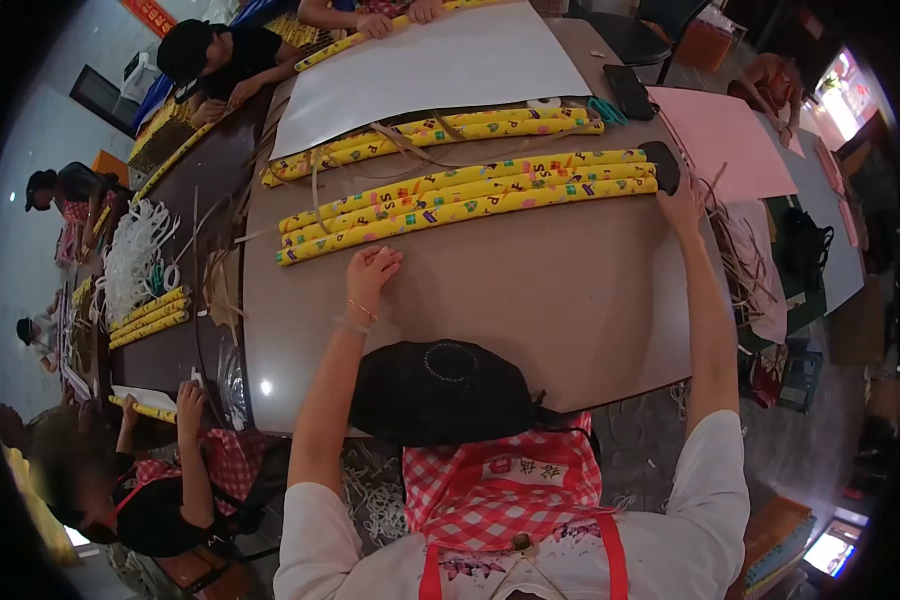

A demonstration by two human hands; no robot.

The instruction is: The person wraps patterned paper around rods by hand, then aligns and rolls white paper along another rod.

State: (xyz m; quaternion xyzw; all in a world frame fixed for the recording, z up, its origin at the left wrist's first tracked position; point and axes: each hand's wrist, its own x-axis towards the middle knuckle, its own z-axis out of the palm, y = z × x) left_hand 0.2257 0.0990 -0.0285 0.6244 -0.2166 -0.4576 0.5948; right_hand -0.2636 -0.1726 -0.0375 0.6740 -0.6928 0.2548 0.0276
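Note:
Several yellow patterned rolls point(470, 193) lie side by side across the brown table point(490, 290). My right hand point(680, 200) is at their right end, against a dark round object point(660, 168); its fingers are partly hidden, so its grip is unclear. Below the left part of the rolls, my left hand point(375, 265) is raised with its fingertips close together; anything between them is too small to make out. Behind these rolls are more yellow rolls point(440, 128), with brown strips lying over them.
A large white sheet point(440, 65) spans the table's far side, beside a black phone point(628, 92) and teal scissors point(607, 110). A black cap point(450, 390) sits at the near edge. Co-workers handle rolls at left and across. Pink sheets point(720, 145) lie right.

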